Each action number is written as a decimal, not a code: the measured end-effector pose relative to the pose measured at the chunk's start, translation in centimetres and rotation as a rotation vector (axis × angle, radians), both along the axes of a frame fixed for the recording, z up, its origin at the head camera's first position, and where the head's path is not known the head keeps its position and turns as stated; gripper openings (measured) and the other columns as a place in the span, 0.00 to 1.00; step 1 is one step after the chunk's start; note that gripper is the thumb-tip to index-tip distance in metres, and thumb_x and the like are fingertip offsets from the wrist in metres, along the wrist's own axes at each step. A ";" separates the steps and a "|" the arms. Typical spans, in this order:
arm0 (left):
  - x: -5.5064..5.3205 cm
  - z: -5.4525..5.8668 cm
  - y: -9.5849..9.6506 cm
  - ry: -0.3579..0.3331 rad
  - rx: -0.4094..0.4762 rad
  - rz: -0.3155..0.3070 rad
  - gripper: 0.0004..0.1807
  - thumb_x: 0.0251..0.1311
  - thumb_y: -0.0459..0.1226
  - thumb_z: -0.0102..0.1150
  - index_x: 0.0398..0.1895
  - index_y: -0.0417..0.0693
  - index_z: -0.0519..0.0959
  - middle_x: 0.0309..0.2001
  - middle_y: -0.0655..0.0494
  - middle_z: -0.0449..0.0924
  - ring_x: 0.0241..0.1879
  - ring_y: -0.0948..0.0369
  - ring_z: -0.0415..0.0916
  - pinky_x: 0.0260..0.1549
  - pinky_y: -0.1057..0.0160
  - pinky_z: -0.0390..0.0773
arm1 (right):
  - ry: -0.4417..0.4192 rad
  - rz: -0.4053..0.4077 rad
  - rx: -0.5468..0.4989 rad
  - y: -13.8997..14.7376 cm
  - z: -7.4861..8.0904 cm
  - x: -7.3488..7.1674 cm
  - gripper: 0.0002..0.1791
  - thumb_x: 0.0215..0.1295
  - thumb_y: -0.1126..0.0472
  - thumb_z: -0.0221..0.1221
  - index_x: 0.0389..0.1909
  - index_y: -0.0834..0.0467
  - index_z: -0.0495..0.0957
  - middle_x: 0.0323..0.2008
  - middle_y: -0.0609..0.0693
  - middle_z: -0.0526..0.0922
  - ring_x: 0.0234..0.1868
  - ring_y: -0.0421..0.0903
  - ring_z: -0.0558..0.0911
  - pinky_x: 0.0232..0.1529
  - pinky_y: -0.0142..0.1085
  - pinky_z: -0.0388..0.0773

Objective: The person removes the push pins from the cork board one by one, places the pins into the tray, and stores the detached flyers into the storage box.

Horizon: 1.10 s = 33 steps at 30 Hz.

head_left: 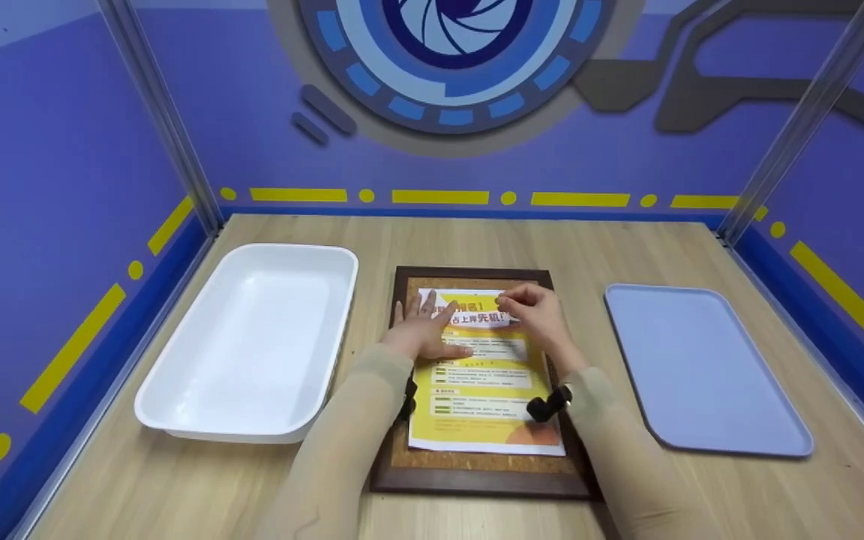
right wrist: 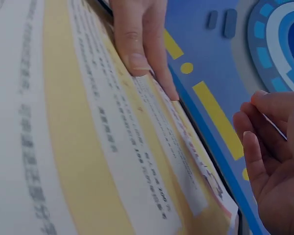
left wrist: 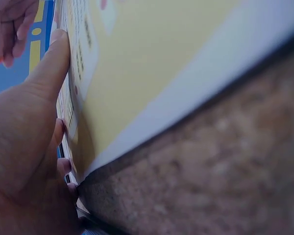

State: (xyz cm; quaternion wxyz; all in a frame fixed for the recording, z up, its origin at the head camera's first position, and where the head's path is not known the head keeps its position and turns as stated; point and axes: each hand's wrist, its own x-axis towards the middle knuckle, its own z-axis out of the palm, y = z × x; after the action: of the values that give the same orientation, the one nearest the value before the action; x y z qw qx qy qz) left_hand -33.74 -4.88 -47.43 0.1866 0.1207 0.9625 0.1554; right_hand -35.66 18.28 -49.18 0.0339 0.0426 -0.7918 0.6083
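A yellow and white printed poster [head_left: 477, 405] lies on a cork board [head_left: 432, 459] with a dark brown frame [head_left: 477, 480]. My left hand [head_left: 426, 330] rests on the poster's upper left part, fingers spread and thumb stretched across the print. In the left wrist view, its thumb [left wrist: 54, 66] lies along the paper beside the bare cork [left wrist: 210, 166]. Over the poster's upper right corner is my right hand [head_left: 541, 319], thumb and forefinger tips brought together. The right wrist view shows its fingers [right wrist: 267, 132] bent above the paper; I cannot tell whether they pinch something small.
A deep white tray [head_left: 349, 300] stands left of the board on the wooden table [head_left: 477, 240]. To the right lies a shallow light blue tray [head_left: 709, 367]. Blue printed panels [head_left: 49, 187] enclose the table at the back and both sides.
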 end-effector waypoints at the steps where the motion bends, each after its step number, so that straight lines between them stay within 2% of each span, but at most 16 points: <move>1: 0.1 0.0 0.0 0.003 0.000 0.000 0.57 0.57 0.73 0.57 0.84 0.67 0.45 0.85 0.49 0.27 0.84 0.46 0.21 0.80 0.39 0.24 | 0.013 -0.002 -0.013 0.4 0.1 0.2 0.10 0.69 0.59 0.67 0.42 0.63 0.84 0.38 0.50 0.86 0.41 0.46 0.85 0.45 0.34 0.85; 7: 0.4 0.0 0.0 0.006 0.024 0.013 0.57 0.58 0.72 0.58 0.84 0.67 0.45 0.85 0.50 0.27 0.84 0.46 0.21 0.80 0.40 0.24 | 0.042 -0.089 -0.055 2.9 0.2 1.0 0.12 0.65 0.62 0.70 0.43 0.67 0.85 0.32 0.43 0.87 0.34 0.37 0.85 0.38 0.26 0.81; 10: 0.4 0.0 0.0 0.004 0.030 0.011 0.57 0.58 0.72 0.58 0.84 0.67 0.45 0.85 0.49 0.27 0.84 0.45 0.21 0.80 0.40 0.24 | 0.037 -0.126 -0.087 4.1 0.2 1.3 0.13 0.64 0.64 0.69 0.45 0.69 0.85 0.32 0.42 0.87 0.33 0.35 0.84 0.38 0.25 0.80; 15: 0.3 0.0 -0.1 0.004 0.030 -0.004 0.56 0.59 0.72 0.57 0.85 0.65 0.44 0.85 0.48 0.27 0.84 0.45 0.20 0.80 0.40 0.23 | 0.055 -0.140 -0.070 6.3 0.2 1.7 0.14 0.66 0.66 0.67 0.48 0.71 0.84 0.31 0.38 0.87 0.34 0.33 0.85 0.41 0.25 0.82; 21: 0.3 0.0 -0.2 0.007 0.033 -0.011 0.56 0.59 0.71 0.58 0.85 0.66 0.44 0.85 0.48 0.27 0.84 0.46 0.20 0.80 0.39 0.23 | 0.110 -0.173 -0.065 9.1 0.4 1.8 0.16 0.66 0.67 0.68 0.50 0.75 0.82 0.28 0.31 0.87 0.32 0.31 0.85 0.38 0.22 0.81; 27: 0.3 -0.1 -0.2 0.009 0.035 -0.008 0.56 0.60 0.71 0.57 0.85 0.65 0.45 0.85 0.48 0.28 0.84 0.46 0.21 0.80 0.39 0.23 | 0.093 -0.238 -0.079 12.2 0.5 2.1 0.19 0.65 0.68 0.68 0.53 0.75 0.81 0.27 0.29 0.86 0.32 0.29 0.85 0.38 0.21 0.81; 33: 0.2 -0.2 -0.2 0.012 0.033 -0.012 0.56 0.59 0.72 0.57 0.85 0.66 0.44 0.85 0.49 0.27 0.84 0.46 0.20 0.80 0.39 0.23 | 0.048 -0.346 0.002 15.6 0.7 3.1 0.19 0.66 0.66 0.67 0.53 0.74 0.82 0.25 0.29 0.86 0.29 0.25 0.83 0.35 0.19 0.79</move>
State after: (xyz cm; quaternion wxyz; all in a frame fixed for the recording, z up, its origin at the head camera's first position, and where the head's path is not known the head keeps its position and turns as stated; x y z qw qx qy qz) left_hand -33.53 -5.10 -47.64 0.1796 0.1304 0.9602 0.1694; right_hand -32.52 33.83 -48.44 0.1568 -0.0797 -0.7870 0.5914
